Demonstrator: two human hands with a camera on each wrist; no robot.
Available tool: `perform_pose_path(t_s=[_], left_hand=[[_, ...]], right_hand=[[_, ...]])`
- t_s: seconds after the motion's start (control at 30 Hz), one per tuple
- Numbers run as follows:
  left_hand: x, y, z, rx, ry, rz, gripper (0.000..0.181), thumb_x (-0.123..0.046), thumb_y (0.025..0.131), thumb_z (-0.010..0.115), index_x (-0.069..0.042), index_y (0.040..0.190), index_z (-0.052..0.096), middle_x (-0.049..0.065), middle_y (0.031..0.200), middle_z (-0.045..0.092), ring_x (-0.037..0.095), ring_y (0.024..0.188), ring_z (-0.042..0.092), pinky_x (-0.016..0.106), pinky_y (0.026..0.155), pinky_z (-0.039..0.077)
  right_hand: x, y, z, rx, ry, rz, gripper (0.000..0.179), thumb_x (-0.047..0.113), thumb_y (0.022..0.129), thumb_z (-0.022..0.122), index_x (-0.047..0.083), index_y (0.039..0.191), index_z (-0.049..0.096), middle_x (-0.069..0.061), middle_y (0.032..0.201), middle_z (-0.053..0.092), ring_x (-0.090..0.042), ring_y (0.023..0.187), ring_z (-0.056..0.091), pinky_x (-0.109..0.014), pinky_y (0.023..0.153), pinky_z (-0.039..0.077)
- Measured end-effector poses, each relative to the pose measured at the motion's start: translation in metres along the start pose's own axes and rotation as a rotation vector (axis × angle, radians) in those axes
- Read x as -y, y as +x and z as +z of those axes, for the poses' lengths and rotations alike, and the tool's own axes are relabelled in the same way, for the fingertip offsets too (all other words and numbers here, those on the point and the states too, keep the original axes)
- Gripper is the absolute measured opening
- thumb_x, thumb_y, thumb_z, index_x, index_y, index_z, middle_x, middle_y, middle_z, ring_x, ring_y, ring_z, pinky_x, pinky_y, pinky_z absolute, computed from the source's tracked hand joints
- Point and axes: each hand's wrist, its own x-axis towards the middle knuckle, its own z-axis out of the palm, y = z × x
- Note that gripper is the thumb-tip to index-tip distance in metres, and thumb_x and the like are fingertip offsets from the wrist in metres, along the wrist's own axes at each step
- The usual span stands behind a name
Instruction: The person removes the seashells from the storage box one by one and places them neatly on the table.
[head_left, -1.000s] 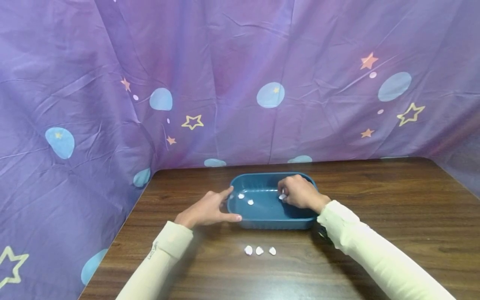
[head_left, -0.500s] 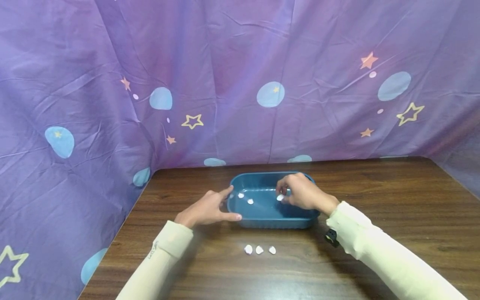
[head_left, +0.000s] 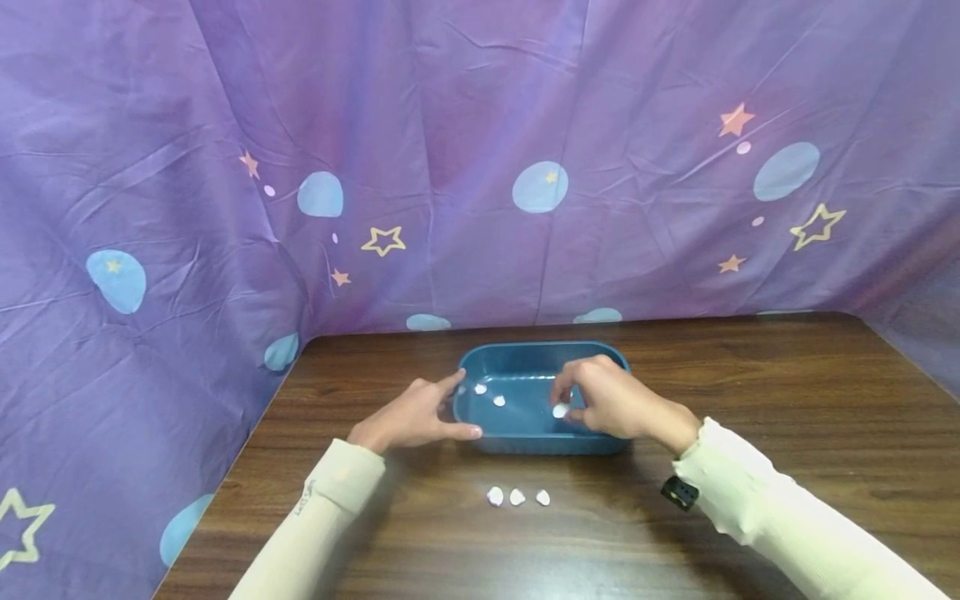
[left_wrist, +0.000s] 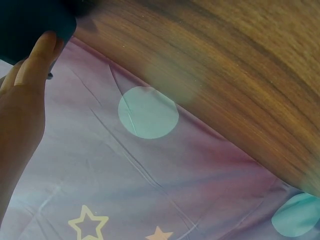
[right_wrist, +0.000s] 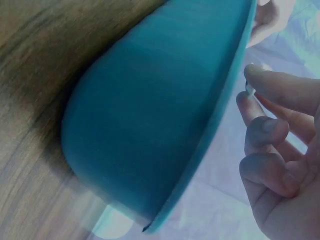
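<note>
Over the right half of a blue oblong basin [head_left: 517, 446], my right hand [head_left: 611, 400] pinches a small white shell-like piece [head_left: 560, 411] between thumb and forefinger. The right wrist view shows this white piece [right_wrist: 249, 88] edge-on at the fingertips, with the other fingers curled below. My left hand [head_left: 420, 414] rests against the basin's left end, its thumb on the near side and straight fingers at the far corner. Inside the basin lie white pieces [head_left: 499, 401] toward the left; another, partly hidden, shows behind my right fingers.
Three white pieces [head_left: 517, 497] lie in a row on the wooden table [head_left: 420, 533] in front of the basin. A purple curtain [head_left: 465, 167] with stars and spots hangs close behind the table and along its left side.
My right hand has drawn back toward the near rim with the pinched white piece, uncovering part of another piece behind the fingers. My left hand has stayed at the basin's left end.
</note>
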Motion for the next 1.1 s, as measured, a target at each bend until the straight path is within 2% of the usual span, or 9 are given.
perform_pose_path(t_s=[0.23,0.37,0.53,0.67,0.93,1.1], left_hand=[[0.000,0.000,0.000,-0.003,-0.001,0.006,0.103,-0.060,0.081,0.076,-0.005,0.157,0.032,0.020,0.145,0.057,0.023,0.124,0.062,0.045,0.111,0.048],[0.000,0.001,-0.001,-0.003,-0.003,0.005,0.104,-0.060,0.080,0.075,-0.005,0.157,0.032,0.020,0.146,0.055,0.021,0.123,0.062,0.045,0.112,0.048],[0.000,0.001,-0.001,0.002,-0.005,-0.001,0.104,-0.060,0.080,0.075,-0.005,0.157,0.031,0.021,0.147,0.054,0.019,0.118,0.062,0.045,0.111,0.048],[0.001,0.001,0.000,0.006,-0.010,-0.003,0.105,-0.061,0.080,0.075,-0.005,0.157,0.031,0.021,0.148,0.053,0.020,0.121,0.061,0.045,0.112,0.048],[0.003,0.002,0.001,-0.004,0.001,0.012,0.104,-0.060,0.080,0.075,-0.006,0.157,0.031,0.020,0.146,0.055,0.026,0.130,0.059,0.045,0.113,0.046],[0.004,0.002,0.002,-0.004,-0.003,0.011,0.104,-0.060,0.080,0.076,-0.005,0.157,0.032,0.021,0.145,0.056,0.024,0.125,0.061,0.045,0.112,0.048]], right_hand=[[0.011,-0.008,-0.003,-0.005,0.009,-0.027,0.021,0.001,0.072,0.082,0.017,0.084,0.076,0.008,0.084,0.071,0.003,0.065,0.052,-0.018,0.063,0.049],[0.014,-0.012,-0.002,-0.002,0.022,-0.047,0.023,0.000,0.070,0.081,0.018,0.083,0.074,0.008,0.081,0.070,0.005,0.061,0.049,-0.016,0.058,0.046],[0.018,-0.018,-0.001,0.024,0.052,-0.034,0.023,-0.001,0.070,0.081,0.017,0.083,0.074,0.008,0.079,0.069,0.006,0.057,0.046,-0.015,0.056,0.044],[0.021,-0.023,0.000,0.046,0.075,-0.036,0.024,-0.002,0.070,0.081,0.015,0.086,0.076,0.007,0.081,0.070,0.006,0.059,0.046,-0.015,0.056,0.044],[0.026,-0.029,0.004,0.056,0.099,-0.097,0.024,-0.002,0.069,0.082,0.014,0.087,0.078,0.008,0.082,0.071,0.007,0.059,0.046,-0.013,0.056,0.045],[0.028,-0.034,0.010,0.067,0.068,-0.139,0.027,-0.004,0.067,0.080,0.016,0.085,0.078,0.011,0.080,0.069,0.002,0.065,0.053,-0.016,0.061,0.049]])
